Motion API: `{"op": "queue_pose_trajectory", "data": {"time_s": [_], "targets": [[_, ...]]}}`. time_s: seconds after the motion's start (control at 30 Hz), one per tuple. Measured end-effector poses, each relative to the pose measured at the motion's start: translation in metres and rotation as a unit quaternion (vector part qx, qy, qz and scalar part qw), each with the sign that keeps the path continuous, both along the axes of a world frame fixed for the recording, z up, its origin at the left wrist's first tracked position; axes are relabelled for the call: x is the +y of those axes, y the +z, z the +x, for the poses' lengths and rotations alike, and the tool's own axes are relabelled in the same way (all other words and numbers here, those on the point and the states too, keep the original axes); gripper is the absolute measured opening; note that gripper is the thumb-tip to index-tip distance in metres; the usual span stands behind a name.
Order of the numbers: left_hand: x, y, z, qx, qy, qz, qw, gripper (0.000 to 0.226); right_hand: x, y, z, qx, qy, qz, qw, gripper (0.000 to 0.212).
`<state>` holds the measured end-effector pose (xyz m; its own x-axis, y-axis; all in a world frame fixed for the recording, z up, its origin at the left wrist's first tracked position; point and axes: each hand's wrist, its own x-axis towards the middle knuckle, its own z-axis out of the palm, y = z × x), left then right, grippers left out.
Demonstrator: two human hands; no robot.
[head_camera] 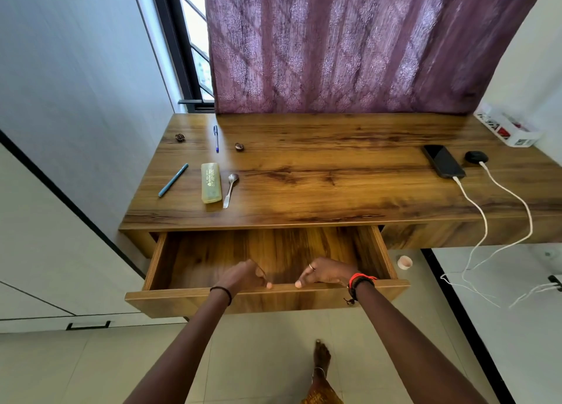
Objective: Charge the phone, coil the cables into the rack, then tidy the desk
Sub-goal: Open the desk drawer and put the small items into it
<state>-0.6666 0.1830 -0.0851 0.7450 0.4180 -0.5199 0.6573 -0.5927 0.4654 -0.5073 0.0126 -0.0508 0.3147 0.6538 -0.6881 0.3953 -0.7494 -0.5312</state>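
Observation:
The wooden desk's drawer (182, 300) stands pulled out, and its inside looks bare. My left hand (243, 275) and my right hand (324, 274) both grip the top edge of the drawer front, fingers curled inside and thumbs on the rim. A black phone (442, 161) lies at the desk's right with a white cable (474, 205) plugged into it. A black earbud case (476, 157) beside it has a second white cable (517, 199) attached. Both cables hang over the desk edge towards the wall on the right.
On the desk's (334, 172) left lie a teal pen (173, 180), a blue pen (216, 138), a yellow-green case (211, 182), a spoon (230, 189) and two small dark objects (180, 137). A white box (506, 128) sits at the back right. A small cup (404, 262) stands on the floor.

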Motion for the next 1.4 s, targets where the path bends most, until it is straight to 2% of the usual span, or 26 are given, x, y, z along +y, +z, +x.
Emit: {"op": "queue_pose_trajectory", "data": {"time_s": [0.13,0.27,0.47,1.0,1.13,1.17,1.23,1.27,1.33,1.37,1.4], "targets": [[-0.007,-0.001,-0.004,0.036,-0.032,-0.006,0.999,0.028,-0.004,0.002,-0.006,0.015,0.047,-0.038,0.998,0.036],[-0.013,-0.005,-0.011,0.063,-0.052,-0.052,0.995,0.028,-0.009,-0.002,-0.012,0.041,0.060,-0.069,0.995,0.035],[-0.020,-0.007,-0.016,0.093,-0.092,-0.105,0.986,0.033,-0.010,-0.002,-0.022,0.069,0.078,-0.120,0.987,0.041],[-0.022,-0.009,-0.017,0.123,-0.116,-0.115,0.979,0.047,0.005,0.003,-0.027,0.080,0.123,-0.168,0.975,0.044],[-0.020,-0.007,-0.014,0.132,-0.142,-0.132,0.972,0.044,0.012,0.010,-0.029,0.079,0.157,-0.214,0.961,0.044],[-0.020,-0.007,-0.013,0.132,-0.148,-0.140,0.970,0.043,0.013,0.003,-0.023,0.070,0.175,-0.217,0.958,0.045],[-0.019,-0.004,-0.012,0.135,-0.161,-0.158,0.965,0.039,0.014,-0.032,0.002,0.046,0.111,-0.205,0.971,0.068],[-0.017,-0.003,-0.012,0.137,-0.165,-0.168,0.962,0.036,0.013,-0.040,0.006,0.047,0.086,-0.193,0.976,0.072],[-0.013,0.003,-0.011,0.131,-0.165,-0.184,0.960,0.031,0.023,-0.024,-0.002,0.089,0.146,-0.208,0.963,0.032],[-0.008,0.006,-0.011,0.120,-0.156,-0.189,0.962,0.028,0.030,-0.016,-0.004,0.108,0.177,-0.228,0.951,0.018],[-0.003,0.010,-0.011,0.107,-0.141,-0.194,0.965,0.025,0.038,0.001,-0.008,0.119,0.173,-0.218,0.953,0.012]]}}
